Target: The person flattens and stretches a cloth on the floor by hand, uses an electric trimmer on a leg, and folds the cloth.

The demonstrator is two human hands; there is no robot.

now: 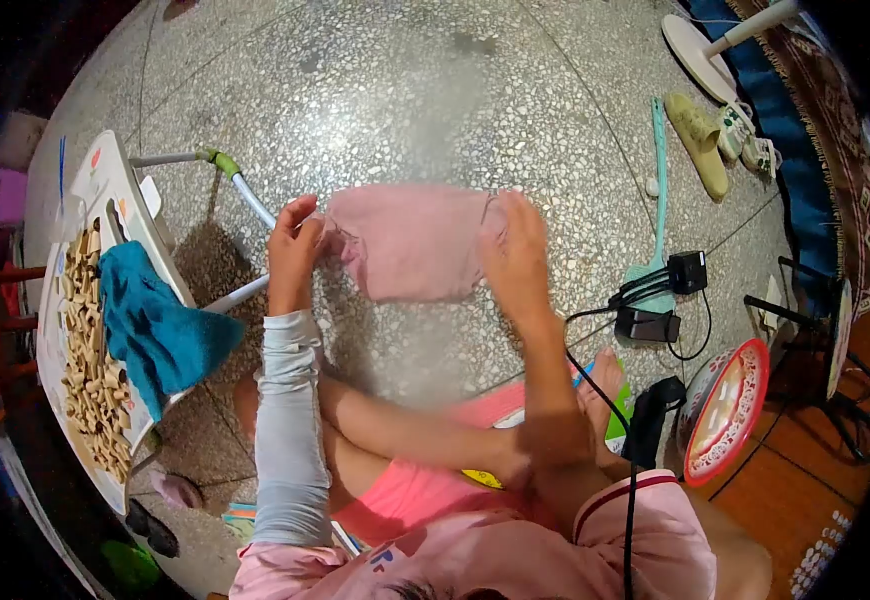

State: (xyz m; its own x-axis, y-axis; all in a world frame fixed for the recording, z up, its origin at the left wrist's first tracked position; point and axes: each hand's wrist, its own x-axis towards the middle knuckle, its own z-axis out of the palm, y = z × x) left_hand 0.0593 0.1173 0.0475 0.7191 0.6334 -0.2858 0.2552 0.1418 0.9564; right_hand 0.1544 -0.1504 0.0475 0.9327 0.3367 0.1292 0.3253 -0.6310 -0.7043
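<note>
A pink cloth (410,245), perhaps a small folded garment, is stretched out between my two hands above the speckled floor. My left hand (293,245), below a light grey sleeve cover, grips its left edge, where the fabric is bunched. On the opposite side my right hand (517,250) has its fingers closed on the right edge; some of the fingers are hidden by the back of the hand. The kind of garment cannot be made out.
Left of me, a white folding table (160,225) bears many short tan tube-like pieces (85,350) and a teal towel (160,320). To the right are a fly swatter (660,190), black adapters with cables (648,323), a red-rimmed enamel basin (730,415) and shoes (697,140).
</note>
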